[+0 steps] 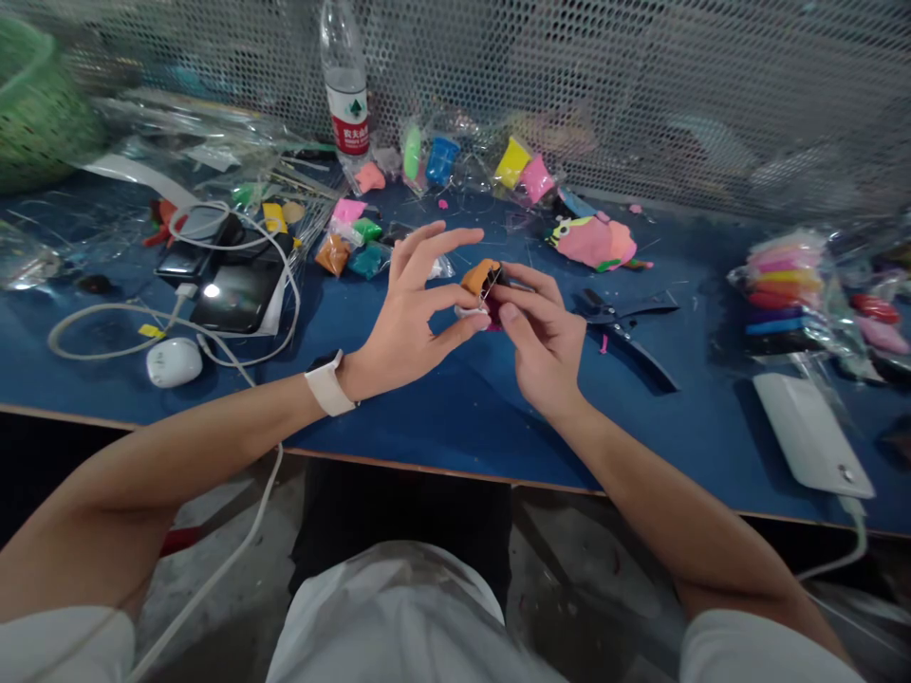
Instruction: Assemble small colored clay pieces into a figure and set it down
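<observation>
Above the blue table, my left hand [419, 308] pinches a small white piece [470, 311] between thumb and index finger, its other fingers raised and spread. My right hand [545, 327] is closed around a small modelled clay figure [480, 278] with orange, black and magenta parts. The white piece touches or nearly touches the figure; I cannot tell which. Much of the figure is hidden by my right fingers. Right of my hands lies a pair of dark-handled pliers [626, 327]. Behind them rests a pink clay fish [594, 240] with a yellow-green face.
Packets of coloured clay [348, 242] lie behind my left hand. A water bottle [348, 104] stands against the mesh panel [641, 85]. On the left are a black phone [238, 285], cables and a white earbud case [175, 362]; on the right, a white power bank [811, 432] and bagged clay [783, 294].
</observation>
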Action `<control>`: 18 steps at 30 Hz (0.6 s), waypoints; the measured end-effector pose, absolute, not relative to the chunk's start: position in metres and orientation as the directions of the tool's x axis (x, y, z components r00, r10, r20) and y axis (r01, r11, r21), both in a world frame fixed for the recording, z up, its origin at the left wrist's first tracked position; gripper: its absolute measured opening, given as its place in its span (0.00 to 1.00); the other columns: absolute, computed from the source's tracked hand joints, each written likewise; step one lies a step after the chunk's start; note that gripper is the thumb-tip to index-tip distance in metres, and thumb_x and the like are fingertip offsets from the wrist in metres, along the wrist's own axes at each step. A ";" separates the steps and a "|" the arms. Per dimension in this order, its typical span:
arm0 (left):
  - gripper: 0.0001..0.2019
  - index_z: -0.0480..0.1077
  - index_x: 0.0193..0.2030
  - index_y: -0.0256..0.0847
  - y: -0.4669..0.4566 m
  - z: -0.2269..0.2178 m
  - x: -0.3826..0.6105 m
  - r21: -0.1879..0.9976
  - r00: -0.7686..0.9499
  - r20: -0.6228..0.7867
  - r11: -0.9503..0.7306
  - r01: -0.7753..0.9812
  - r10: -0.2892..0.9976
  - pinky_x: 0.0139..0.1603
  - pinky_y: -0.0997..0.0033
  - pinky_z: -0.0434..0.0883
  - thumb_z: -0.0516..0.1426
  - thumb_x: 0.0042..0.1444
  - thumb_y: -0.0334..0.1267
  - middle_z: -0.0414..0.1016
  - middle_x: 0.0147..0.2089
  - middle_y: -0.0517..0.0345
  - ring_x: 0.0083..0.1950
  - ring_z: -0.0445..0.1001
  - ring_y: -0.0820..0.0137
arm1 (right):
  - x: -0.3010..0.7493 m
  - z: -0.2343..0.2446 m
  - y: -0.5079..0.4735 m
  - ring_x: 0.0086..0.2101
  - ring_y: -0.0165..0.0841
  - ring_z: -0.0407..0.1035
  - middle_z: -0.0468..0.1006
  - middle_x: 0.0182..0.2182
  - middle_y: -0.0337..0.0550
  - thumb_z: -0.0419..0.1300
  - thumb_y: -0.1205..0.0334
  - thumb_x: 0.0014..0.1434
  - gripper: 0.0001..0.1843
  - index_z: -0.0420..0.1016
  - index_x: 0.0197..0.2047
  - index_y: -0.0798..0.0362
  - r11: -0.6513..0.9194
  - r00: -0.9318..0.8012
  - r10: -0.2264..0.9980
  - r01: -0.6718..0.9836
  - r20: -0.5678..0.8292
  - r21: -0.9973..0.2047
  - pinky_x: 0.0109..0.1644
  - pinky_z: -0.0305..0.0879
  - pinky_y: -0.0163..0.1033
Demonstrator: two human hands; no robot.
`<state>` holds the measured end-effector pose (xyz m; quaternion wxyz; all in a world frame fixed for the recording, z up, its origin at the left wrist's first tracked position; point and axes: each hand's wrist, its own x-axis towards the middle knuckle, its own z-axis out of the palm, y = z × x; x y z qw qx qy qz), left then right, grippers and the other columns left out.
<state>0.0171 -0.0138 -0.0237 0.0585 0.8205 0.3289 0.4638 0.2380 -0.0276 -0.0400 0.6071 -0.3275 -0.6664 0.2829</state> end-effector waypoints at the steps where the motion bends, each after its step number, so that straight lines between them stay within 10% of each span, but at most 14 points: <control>1: 0.17 0.83 0.45 0.48 -0.014 -0.024 0.017 0.414 0.347 0.715 -0.768 0.489 0.607 0.89 0.24 0.59 0.63 0.77 0.58 0.70 0.82 0.54 0.87 0.61 0.45 | 0.239 -0.039 -0.028 0.67 0.49 0.81 0.85 0.65 0.42 0.71 0.48 0.76 0.11 0.93 0.57 0.31 0.638 -0.063 0.770 0.122 0.635 -0.760 0.74 0.80 0.64; 18: 0.22 0.84 0.46 0.51 -0.002 -0.019 0.010 0.428 0.436 0.676 -0.798 0.424 0.594 0.91 0.23 0.50 0.61 0.76 0.65 0.68 0.83 0.56 0.88 0.57 0.41 | 0.238 -0.037 -0.027 0.71 0.52 0.77 0.86 0.67 0.44 0.75 0.36 0.68 0.19 0.92 0.55 0.35 0.525 -0.108 0.848 0.041 0.518 -0.850 0.78 0.75 0.65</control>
